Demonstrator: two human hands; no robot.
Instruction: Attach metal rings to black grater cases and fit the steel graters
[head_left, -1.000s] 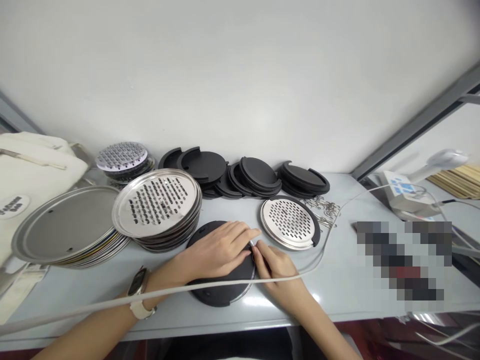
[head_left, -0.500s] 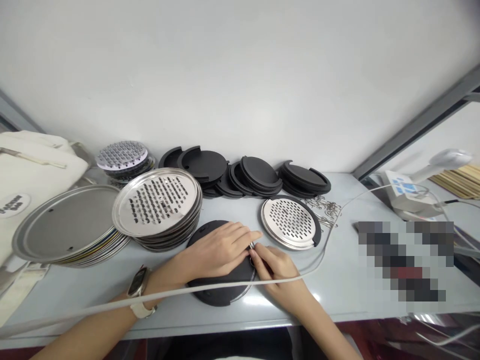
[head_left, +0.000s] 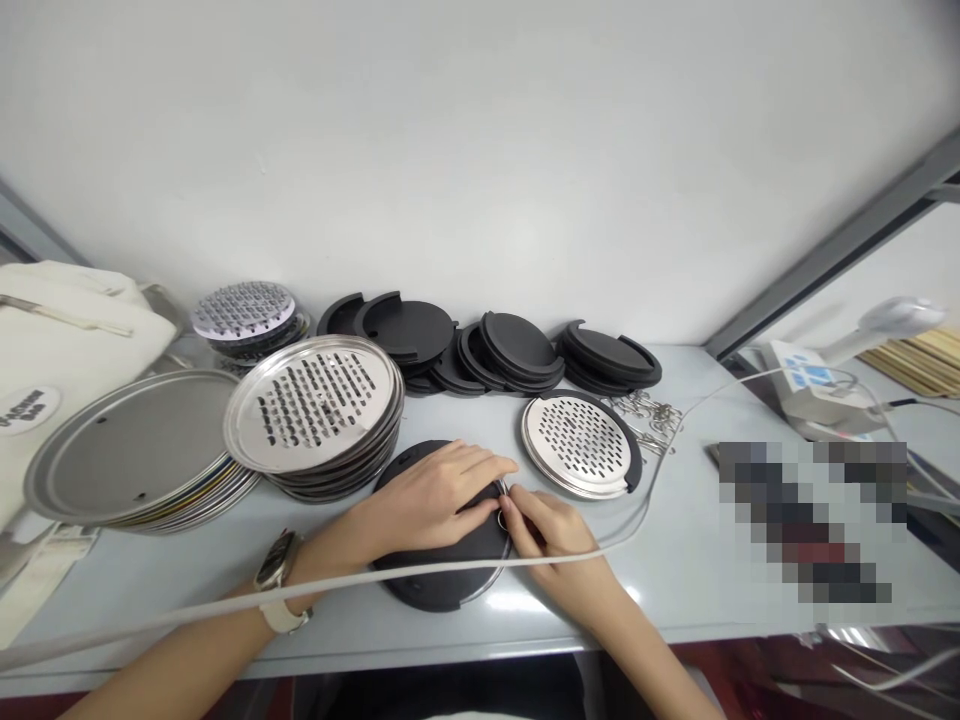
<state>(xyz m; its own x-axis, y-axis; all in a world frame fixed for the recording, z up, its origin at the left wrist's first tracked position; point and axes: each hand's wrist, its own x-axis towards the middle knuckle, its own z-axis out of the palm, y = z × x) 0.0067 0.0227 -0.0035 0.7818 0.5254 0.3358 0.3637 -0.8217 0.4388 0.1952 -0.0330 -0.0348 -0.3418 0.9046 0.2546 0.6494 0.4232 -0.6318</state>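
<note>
A black round cover [head_left: 442,580] with a notched rim lies on the table, a thin silver edge showing at its lower right. My left hand [head_left: 442,495] rests palm down across it, fingers stretched out, with thumb and index finger apart at its right side. Between those fingertips, a small wire hook with a ring end [head_left: 502,505] stands at the cover's edge. My right hand [head_left: 555,530] pinches this hook between thumb and index finger. Where the hook meets the cover is hidden by my fingers.
Metal grater discs [head_left: 322,400] and grey round trays [head_left: 142,440] are stacked at left. Black covers [head_left: 517,345] line the wall. A perforated disc [head_left: 577,440] and loose wire hooks [head_left: 656,425] lie at right. A white cable [head_left: 420,572] crosses before my hands.
My left index finger and thumb have spread slightly apart, and more of the hook's ring shows. My right hand has barely moved.
</note>
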